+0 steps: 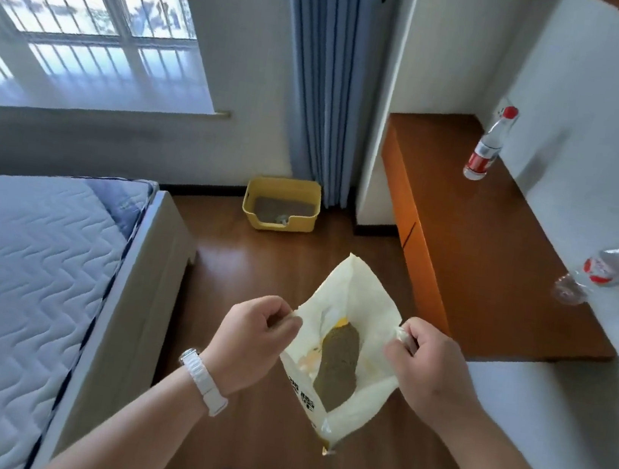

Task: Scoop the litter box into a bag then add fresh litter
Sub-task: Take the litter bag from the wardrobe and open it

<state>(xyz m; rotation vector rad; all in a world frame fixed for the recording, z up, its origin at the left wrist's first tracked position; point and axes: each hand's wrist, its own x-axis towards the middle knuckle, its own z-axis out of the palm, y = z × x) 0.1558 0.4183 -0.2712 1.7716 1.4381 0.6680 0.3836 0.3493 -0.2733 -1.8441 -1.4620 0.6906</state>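
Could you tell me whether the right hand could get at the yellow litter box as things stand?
Probably not yet: the right hand pinches the bag, and the litter box sits well ahead by the curtain. Bare floor lies between, so stepping closer should help.

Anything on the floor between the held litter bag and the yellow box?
Nothing visible. Bare wood floor runs from the bag, held open by the left hand and right hand, to the litter box. The bed and desk flank the path, not crossing it.
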